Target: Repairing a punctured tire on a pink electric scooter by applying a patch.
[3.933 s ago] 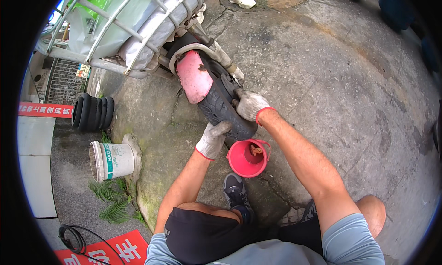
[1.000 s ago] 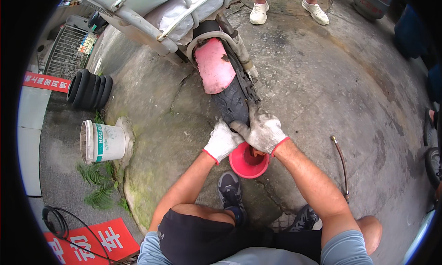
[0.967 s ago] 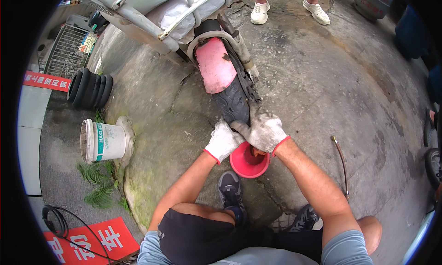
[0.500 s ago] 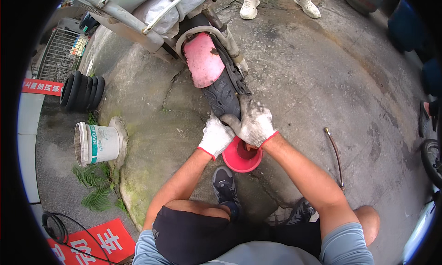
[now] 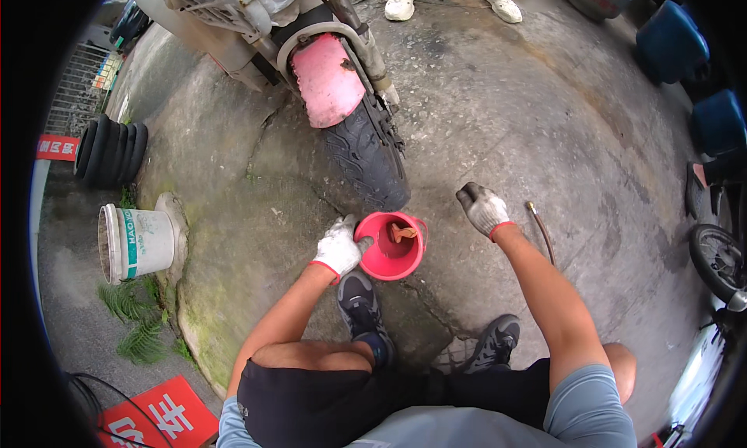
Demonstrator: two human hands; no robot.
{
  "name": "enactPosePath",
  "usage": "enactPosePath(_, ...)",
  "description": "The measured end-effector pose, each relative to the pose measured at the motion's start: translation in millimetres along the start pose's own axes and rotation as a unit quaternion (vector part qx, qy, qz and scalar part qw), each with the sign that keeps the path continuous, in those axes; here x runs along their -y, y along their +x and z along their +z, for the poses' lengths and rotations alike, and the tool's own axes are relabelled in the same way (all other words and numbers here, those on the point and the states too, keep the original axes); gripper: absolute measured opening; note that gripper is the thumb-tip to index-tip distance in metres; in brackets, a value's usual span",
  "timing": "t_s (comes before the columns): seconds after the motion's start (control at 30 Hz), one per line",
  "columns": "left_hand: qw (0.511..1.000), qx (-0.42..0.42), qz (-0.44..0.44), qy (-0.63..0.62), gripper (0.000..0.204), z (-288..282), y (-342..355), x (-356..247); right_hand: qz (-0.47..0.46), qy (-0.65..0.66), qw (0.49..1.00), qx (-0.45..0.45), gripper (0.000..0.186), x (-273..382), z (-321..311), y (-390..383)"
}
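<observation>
My left hand (image 5: 340, 246), in a white work glove, is at the left rim of a red bucket (image 5: 383, 265), thumb apart from loosely curled fingers. An orange-brown item (image 5: 402, 232) lies inside the bucket. My right hand (image 5: 480, 208), gloved and grimy at the fingertips, is off the wheel to the bucket's upper right, fingers curled together; whether they hold anything is hidden. A hose (image 5: 543, 232) with a brass end lies beside it. Above the bucket stands a two-wheeler's black tyre (image 5: 366, 160), with a battered pink mudguard (image 5: 327, 82) and rusty grey fork (image 5: 377, 75).
A white pail (image 5: 152, 242) lies at left below stacked tyres (image 5: 110, 148), near ferns and a red sign (image 5: 159, 409). Another person's white shoes (image 5: 401, 3) are at the top. Blue containers (image 5: 669, 40), a grey cylinder (image 5: 599, 1) and a wheel (image 5: 716, 261) line the right side.
Both hands have let go of the tyre. My right hand has moved right and my left hand slightly down to the bucket rim, uncovering the bucket. The view has also shifted.
</observation>
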State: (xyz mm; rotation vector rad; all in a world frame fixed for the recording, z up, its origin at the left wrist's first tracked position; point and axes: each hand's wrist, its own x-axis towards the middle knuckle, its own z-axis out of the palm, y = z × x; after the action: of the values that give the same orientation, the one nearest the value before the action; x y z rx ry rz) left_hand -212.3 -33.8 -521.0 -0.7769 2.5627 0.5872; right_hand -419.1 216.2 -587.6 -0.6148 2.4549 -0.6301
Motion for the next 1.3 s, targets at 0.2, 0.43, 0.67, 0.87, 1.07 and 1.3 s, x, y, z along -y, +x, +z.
enactPosePath(0.2,0.997,-0.028,0.064,-0.021,0.038,9.0,10.1,5.8,-0.192,0.01,0.98,0.05,0.036,85.5,-2.0,-55.5)
enactPosePath(0.43,0.988,0.038,0.134,-0.067,0.029,45.4,-14.6,-26.9,-0.228,-0.112,0.965,0.064,0.02,87.2,3.8,-71.3)
enactPosePath(0.67,0.972,0.109,0.178,-0.105,0.041,79.1,-36.8,-59.3,-0.212,-0.34,0.897,0.187,0.027,50.0,49.0,-119.0)
enactPosePath(0.87,0.95,0.158,0.199,-0.179,0.04,76.6,-42.8,-46.0,-0.119,-0.274,0.905,0.304,0.033,45.6,-9.1,-144.6)
enactPosePath(1.07,0.96,0.054,0.039,-0.272,0.039,91.9,-42.0,-6.3,-0.004,0.02,0.978,0.206,0.033,118.0,-144.9,-150.7)
enactPosePath(1.3,0.947,0.044,0.003,-0.318,0.039,93.1,-45.8,-4.5,0.015,0.36,0.933,0.008,0.027,203.4,-140.9,-117.3)
